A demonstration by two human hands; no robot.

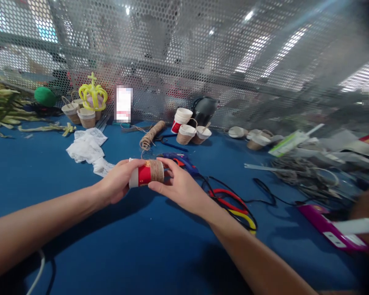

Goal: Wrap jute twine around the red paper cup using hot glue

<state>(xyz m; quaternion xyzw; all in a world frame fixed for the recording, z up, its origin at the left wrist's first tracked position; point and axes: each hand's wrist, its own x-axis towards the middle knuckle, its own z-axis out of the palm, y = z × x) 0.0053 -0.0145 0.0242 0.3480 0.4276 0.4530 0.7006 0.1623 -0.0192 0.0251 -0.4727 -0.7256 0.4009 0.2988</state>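
A red and white paper cup (pixel 144 175) lies sideways in the air between my hands, with brown twine (pixel 156 171) wound around its right end. My left hand (pixel 118 180) is closed around the cup's white left end, thumb along the top. Curled about the twine-wrapped end, my right hand (pixel 176 182) has its thumb at the lower side and its fingers at the top and far side. From the cup, a strand runs up toward a twine roll (pixel 153 133) on the blue table. A blue glue gun (pixel 184 162) lies just behind my right hand.
White cloth (pixel 86 145) lies at left. Twine-wrapped cups (pixel 186 134) and stacked paper cups (pixel 182 119) stand by the perforated metal screen (pixel 160 49). Looped cables (pixel 233 205), a purple box (pixel 329 225) and a blurred person's arm (pixel 367 205) are at right. A yellow crown (pixel 92 96) stands back left.
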